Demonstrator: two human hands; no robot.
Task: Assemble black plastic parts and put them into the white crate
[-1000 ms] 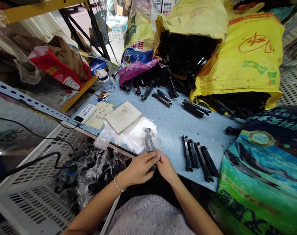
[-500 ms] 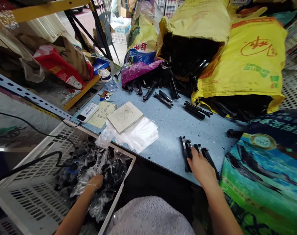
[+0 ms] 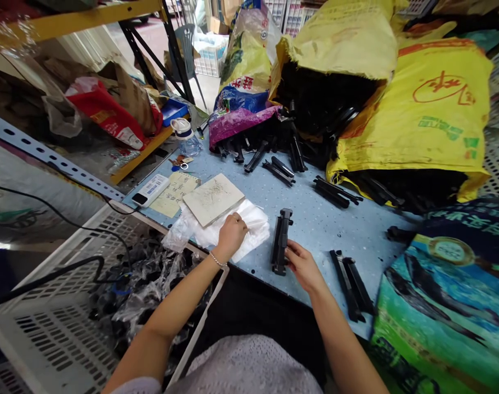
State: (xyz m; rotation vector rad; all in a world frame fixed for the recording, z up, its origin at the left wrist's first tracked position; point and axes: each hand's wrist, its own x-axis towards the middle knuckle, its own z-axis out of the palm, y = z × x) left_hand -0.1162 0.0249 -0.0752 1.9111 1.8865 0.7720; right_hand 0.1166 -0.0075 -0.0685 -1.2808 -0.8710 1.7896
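Note:
My left hand [image 3: 233, 234] is closed on the stack of thin white plastic bags [image 3: 255, 224], its fingers pinched near the stack's upper part. A grey-white board [image 3: 213, 198] rests on the bags, just beyond that hand. In my right hand [image 3: 302, 265] is a black plastic part [image 3: 280, 241], held upright by its lower right side just above or on the blue speckled table [image 3: 310, 219]. Two more long black parts [image 3: 351, 284] lie to the right of my right hand.
Left of the table, a white crate [image 3: 64, 328] holds plastic-wrapped black pieces. Yellow sacks [image 3: 434, 115] of black parts stand at the back, with loose parts before them. A green-blue sack [image 3: 442, 295] is at right. A bottle [image 3: 185, 137] and white device [image 3: 151, 190] sit at left.
My left hand has moved from the crate up to the white bags. My right hand has shifted left with a black part, away from the two others.

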